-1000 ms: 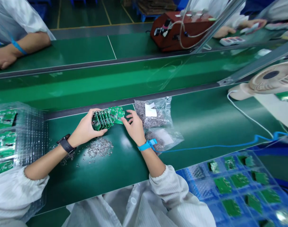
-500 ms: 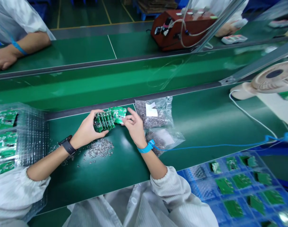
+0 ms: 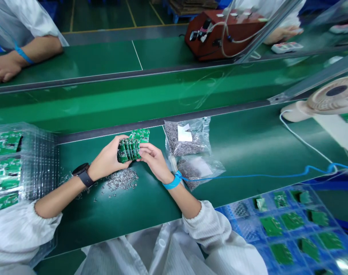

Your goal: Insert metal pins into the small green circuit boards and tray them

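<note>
A row of several green circuit boards [image 3: 129, 150], standing on edge side by side, is held in my left hand [image 3: 107, 159]. My right hand [image 3: 152, 158] has its fingers closed at the right end of this row, on the boards' edge. Behind the row lies another green board [image 3: 141, 135], face up on the green bench. A pile of small metal parts [image 3: 122, 180] is spread just below my left hand. Two clear bags of small parts, a larger one [image 3: 187, 136] and a smaller one [image 3: 197, 170], lie right of my right hand.
Clear trays [image 3: 39, 164] with green boards are stacked at the left. A blue divided tray [image 3: 291, 229] with boards is at lower right. A fan [image 3: 331, 93] stands at right, and a blue cord [image 3: 248, 176] runs from my right wrist. Other people's arms rest across the barrier.
My right hand has moved left and down from the flat board to the right end of the row. The row in my left hand has shifted slightly right.
</note>
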Tool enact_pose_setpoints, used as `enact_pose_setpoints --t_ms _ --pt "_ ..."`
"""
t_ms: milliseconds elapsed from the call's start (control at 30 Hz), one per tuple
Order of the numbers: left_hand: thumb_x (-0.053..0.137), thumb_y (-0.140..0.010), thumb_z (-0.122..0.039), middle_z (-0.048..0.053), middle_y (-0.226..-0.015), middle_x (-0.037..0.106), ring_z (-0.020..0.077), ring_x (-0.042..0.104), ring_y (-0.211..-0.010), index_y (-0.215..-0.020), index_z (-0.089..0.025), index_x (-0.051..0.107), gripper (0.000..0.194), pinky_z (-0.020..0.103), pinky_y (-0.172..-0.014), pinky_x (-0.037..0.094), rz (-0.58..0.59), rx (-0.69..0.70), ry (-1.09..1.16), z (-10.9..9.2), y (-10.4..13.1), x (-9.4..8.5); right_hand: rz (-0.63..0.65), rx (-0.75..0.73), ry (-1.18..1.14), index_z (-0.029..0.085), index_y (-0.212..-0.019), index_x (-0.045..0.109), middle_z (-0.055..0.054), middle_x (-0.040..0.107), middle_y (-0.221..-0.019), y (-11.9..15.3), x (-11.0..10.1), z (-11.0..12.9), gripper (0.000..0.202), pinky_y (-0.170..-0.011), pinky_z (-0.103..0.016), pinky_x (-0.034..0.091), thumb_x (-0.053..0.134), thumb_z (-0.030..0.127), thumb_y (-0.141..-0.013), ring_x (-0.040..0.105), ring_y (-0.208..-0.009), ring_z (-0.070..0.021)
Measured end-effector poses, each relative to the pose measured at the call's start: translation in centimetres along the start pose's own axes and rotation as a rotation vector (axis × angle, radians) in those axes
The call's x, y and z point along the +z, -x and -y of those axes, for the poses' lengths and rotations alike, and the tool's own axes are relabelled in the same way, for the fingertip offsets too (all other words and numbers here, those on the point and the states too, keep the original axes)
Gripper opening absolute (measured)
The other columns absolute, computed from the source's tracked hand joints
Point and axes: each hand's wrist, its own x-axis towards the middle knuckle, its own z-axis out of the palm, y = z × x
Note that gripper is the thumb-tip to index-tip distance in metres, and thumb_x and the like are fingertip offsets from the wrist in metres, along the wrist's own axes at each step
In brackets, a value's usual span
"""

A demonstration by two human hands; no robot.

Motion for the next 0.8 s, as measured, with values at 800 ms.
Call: enact_pose_setpoints --t_ms 800 --pt "0.083 -0.076 -0.038 0.010 -0.126 0.064 0.0286 0.072 -0.102 -0.146 -0.028 0.032 0.087 0.045 -0.088 0.059 -0.068 -0.145 0.254 -1.2 0.4 -0.7 0.142 -0.017 -0.028 0.026 -0.111 0.072 -0.002 0.076 -0.101 0.1 -0.3 1.0 0.033 -0.096 -0.042 0.063 0.081 0.044 -0.084 0.074 -0.096 -0.0196"
